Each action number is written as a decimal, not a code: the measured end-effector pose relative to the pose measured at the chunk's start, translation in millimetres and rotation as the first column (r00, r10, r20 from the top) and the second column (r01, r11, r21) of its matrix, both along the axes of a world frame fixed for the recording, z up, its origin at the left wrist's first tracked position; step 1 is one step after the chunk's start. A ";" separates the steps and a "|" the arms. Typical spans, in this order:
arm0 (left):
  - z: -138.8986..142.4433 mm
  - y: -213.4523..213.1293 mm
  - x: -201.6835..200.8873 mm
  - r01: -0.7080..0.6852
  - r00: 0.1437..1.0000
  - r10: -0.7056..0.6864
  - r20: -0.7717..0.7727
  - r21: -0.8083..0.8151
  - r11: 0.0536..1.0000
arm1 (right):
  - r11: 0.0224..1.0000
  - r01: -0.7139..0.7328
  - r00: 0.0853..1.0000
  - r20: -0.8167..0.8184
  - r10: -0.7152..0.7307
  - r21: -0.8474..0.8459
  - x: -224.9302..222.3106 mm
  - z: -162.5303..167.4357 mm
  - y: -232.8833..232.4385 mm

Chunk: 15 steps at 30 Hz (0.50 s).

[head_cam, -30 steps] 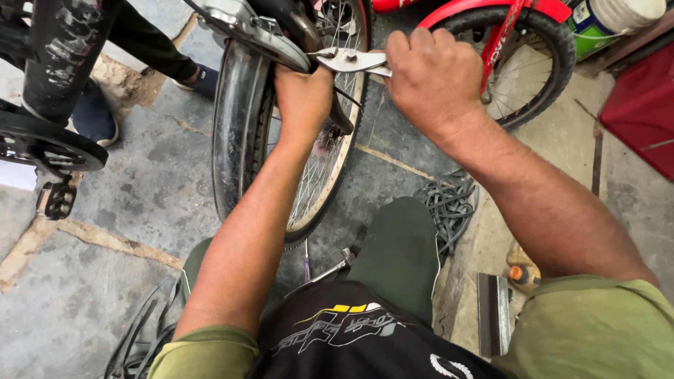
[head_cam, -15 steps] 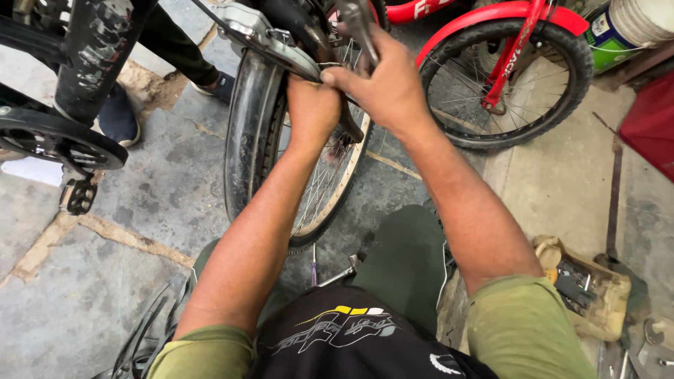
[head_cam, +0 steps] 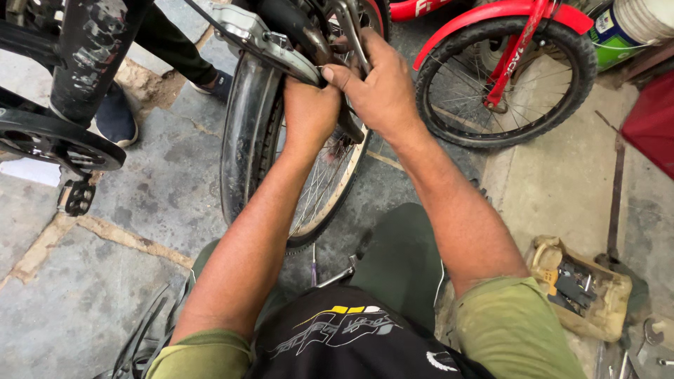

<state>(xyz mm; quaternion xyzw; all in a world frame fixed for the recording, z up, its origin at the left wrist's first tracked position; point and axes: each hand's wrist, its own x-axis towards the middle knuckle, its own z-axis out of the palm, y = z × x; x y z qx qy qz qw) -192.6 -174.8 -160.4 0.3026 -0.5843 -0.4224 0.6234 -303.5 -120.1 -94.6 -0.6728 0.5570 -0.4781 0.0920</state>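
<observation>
An upturned black bicycle wheel (head_cam: 246,140) with thin spokes stands in front of me. My left hand (head_cam: 307,105) is closed around a dark frame tube (head_cam: 298,31) beside the rim, under a silver metal bracket (head_cam: 263,38). My right hand (head_cam: 382,91) presses against the left one, its fingers wrapped on the silver handles of pliers (head_cam: 347,24) that point up into the frame. The plier jaws are hidden behind the frame parts at the top edge.
A small red bicycle's wheel (head_cam: 505,77) stands at the upper right by a paint bucket (head_cam: 625,28). Another person's shoe (head_cam: 116,116) stands at the left, with a black crank and pedal (head_cam: 74,196) nearby. A cut plastic jug holding tools (head_cam: 583,288) lies at my right.
My right hand has carried the pliers left and in toward the frame, ending pressed against my left hand. The left hand kept its grip by the wheel.
</observation>
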 end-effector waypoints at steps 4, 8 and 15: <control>-2.4 -0.1 2.8 0.026 1.000 -0.026 -0.017 0.014 1.000 | 0.999 -0.030 1.000 0.008 0.030 -0.010 -2.1 -2.1 -3.9; -6.5 -1.0 3.9 0.046 0.999 -0.048 0.022 0.075 0.996 | 0.999 -0.052 0.998 0.047 0.053 -0.008 -2.7 -2.9 -6.1; -9.2 -2.7 1.8 0.038 0.999 -0.037 -0.023 0.014 0.999 | 0.999 0.008 1.000 0.021 -0.007 -0.038 2.2 -8.2 -4.7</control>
